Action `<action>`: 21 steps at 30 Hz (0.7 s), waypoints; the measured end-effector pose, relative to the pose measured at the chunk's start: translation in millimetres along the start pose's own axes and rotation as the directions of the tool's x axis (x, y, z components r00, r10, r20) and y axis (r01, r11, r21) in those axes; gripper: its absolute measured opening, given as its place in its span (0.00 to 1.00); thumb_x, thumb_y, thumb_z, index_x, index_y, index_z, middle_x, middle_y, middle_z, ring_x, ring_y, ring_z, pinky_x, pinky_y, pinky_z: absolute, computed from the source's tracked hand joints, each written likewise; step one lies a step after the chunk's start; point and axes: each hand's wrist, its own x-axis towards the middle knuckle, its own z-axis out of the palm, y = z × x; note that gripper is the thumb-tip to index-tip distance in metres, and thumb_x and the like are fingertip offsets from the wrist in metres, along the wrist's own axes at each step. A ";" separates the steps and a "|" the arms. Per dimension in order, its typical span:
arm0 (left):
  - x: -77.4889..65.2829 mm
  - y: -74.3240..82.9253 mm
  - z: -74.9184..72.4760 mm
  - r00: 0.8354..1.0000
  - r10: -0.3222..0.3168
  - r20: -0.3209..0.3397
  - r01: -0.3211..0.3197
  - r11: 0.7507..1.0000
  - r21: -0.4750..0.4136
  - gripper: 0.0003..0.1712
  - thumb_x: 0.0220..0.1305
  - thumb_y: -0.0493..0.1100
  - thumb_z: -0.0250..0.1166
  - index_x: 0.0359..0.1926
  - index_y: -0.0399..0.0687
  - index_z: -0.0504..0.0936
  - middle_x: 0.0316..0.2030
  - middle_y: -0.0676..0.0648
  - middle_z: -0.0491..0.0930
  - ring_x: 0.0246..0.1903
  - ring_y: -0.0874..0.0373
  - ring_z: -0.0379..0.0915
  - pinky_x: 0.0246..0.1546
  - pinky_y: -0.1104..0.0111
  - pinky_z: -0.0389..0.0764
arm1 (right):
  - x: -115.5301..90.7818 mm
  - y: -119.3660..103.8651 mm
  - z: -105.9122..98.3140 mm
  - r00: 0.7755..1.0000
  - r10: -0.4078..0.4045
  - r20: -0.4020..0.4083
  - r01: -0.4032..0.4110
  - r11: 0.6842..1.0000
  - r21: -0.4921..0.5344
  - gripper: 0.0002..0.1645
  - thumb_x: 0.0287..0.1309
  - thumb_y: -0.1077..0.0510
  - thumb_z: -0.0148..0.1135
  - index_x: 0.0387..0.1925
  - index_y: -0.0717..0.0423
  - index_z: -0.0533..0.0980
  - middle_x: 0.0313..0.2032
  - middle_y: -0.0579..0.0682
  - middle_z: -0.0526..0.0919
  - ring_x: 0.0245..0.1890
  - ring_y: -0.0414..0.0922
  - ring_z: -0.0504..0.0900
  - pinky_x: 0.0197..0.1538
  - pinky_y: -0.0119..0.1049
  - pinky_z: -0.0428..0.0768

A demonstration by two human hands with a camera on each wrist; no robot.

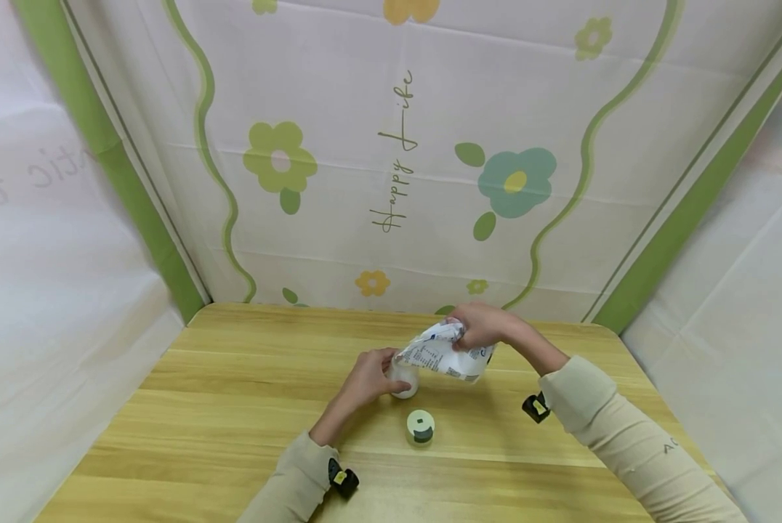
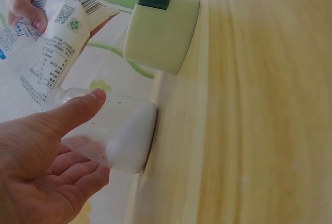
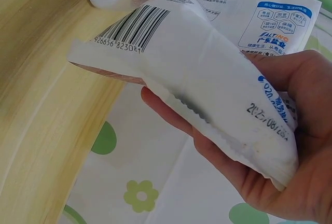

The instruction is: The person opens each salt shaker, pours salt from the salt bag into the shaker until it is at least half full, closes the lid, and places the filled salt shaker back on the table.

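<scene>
My left hand (image 1: 366, 379) holds a small clear jar (image 1: 405, 375) upright on the table, thumb on one side and fingers on the other. White salt lies in the bottom of the jar (image 2: 134, 138) in the left wrist view. From above, my right hand (image 1: 481, 327) grips a white printed salt bag (image 1: 430, 354), tilted so its narrowed end meets the jar's mouth. A barcode shows on the bag (image 3: 207, 84) in the right wrist view. The jar's pale green lid (image 1: 420, 424), with a dark green flap, stands just nearer than the jar.
The wooden table (image 1: 234, 407) reaches back to a white curtain (image 1: 339, 240) printed with flowers. More white cloth hangs on both sides. A black wrist camera (image 1: 343, 479) is on the left sleeve, and another camera (image 1: 536, 407) on the right.
</scene>
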 end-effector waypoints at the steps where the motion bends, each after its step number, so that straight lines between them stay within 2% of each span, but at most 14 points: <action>1: -0.1 0.1 -0.1 1.000 -0.001 0.001 0.001 1.000 -0.003 0.32 0.49 0.41 0.80 0.56 0.37 0.81 0.51 0.41 0.85 0.53 0.48 0.82 0.55 0.57 0.81 | 0.0 -0.2 -0.1 1.000 0.000 0.001 0.000 1.000 0.001 0.19 0.52 0.66 0.67 0.48 0.64 0.81 0.34 0.52 0.86 0.26 0.39 0.84 0.29 0.30 0.84; 21: -0.4 0.0 0.2 1.000 -0.004 0.000 0.004 1.000 -0.003 0.33 0.49 0.42 0.80 0.56 0.37 0.81 0.51 0.41 0.85 0.54 0.47 0.81 0.56 0.57 0.81 | -0.6 0.0 -0.9 1.000 -0.003 -0.001 0.003 1.000 0.003 0.19 0.51 0.66 0.68 0.48 0.63 0.81 0.34 0.52 0.86 0.26 0.39 0.84 0.29 0.30 0.84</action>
